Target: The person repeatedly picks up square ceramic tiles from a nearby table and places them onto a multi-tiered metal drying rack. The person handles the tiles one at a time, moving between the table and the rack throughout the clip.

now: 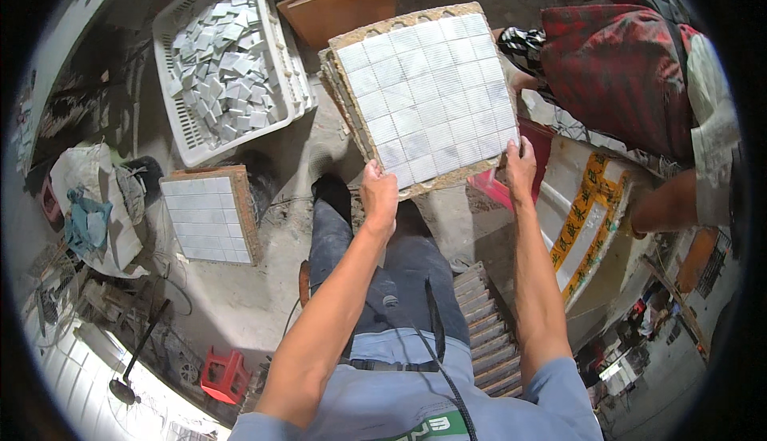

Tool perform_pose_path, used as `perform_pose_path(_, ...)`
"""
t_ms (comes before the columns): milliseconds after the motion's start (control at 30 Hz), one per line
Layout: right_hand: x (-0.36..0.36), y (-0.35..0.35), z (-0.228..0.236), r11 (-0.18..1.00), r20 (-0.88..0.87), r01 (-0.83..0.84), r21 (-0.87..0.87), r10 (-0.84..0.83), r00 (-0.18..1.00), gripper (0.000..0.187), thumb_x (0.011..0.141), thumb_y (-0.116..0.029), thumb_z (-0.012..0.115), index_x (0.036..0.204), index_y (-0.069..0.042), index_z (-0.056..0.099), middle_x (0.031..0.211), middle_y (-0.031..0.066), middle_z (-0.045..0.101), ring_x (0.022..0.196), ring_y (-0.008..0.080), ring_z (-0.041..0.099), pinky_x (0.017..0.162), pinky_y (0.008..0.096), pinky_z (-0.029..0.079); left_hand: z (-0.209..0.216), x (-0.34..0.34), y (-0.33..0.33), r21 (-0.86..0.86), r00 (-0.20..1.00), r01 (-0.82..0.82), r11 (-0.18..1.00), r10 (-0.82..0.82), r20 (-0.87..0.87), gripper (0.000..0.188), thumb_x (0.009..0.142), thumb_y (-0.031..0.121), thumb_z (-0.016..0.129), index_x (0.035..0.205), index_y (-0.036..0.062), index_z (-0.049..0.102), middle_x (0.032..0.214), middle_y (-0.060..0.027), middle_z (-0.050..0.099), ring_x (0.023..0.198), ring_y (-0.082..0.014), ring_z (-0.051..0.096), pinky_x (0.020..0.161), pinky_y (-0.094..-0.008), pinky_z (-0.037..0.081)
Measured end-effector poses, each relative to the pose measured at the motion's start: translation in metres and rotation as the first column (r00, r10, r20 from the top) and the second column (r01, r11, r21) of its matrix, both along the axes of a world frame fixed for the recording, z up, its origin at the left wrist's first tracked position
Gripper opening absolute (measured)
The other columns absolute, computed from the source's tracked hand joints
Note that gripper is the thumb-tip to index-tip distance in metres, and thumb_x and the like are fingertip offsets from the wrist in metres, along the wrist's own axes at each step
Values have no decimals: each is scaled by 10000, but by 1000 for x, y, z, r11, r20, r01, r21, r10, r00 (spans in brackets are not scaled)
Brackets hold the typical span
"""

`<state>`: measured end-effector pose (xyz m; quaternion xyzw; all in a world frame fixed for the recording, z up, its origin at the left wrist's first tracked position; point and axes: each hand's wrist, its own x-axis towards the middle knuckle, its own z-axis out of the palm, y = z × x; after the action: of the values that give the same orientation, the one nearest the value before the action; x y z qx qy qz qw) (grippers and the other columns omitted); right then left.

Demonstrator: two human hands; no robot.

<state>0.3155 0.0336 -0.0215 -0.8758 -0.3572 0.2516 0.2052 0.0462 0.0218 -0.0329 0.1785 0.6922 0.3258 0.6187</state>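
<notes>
A brown board covered with a grid of square, finely ribbed white-grey stone tiles (427, 93) lies before me, tilted a little. More board edges (345, 105) show beneath its left side, like a stack. My left hand (379, 199) is closed on the near left corner, thumb toward the tiles. At the near right corner, my right hand (521, 171) grips the same board with its fingers at the edge. What lies under the hands is hidden.
A white plastic crate (192, 141) of loose tiles stands far left. Below it sits another stack of tiled boards (206, 217). Plain brown boards (343, 9) are at the back. A taped foam box (595, 209) and a person in dark red checked cloth (615, 73) are right; a red stool (224, 375) is near left.
</notes>
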Motion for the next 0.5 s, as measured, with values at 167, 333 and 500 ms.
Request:
perform_pose_path(167,-2,-10,-7,1000,124,7,31,-10,992,527,819,-308,521,1176,76,465,1166,261,500,1085,369,479,928,380,357,11,5,1,-54,998,19,998,-22,-66,546,738,25,479,1252,-97,344,1270,-222,424,1207,-263,395,990,-301,296)
perform_pose_path(333,3,-6,-6,998,254,-44,38,33,967,418,815,-294,527,1034,59,566,992,253,588,950,336,573,824,378,423,6,8,-1,-86,995,-87,992,83,-57,482,733,64,476,1190,-77,418,1208,-201,493,1131,-253,470,934,-290,343)
perform_pose_path(500,-2,-12,4,999,123,48,8,-49,991,389,795,-278,561,994,55,572,956,246,581,883,355,564,791,406,431,19,5,8,-59,986,-135,989,128,-108,253,711,60,497,939,-47,527,854,-78,586,791,-145,516,723,-259,403)
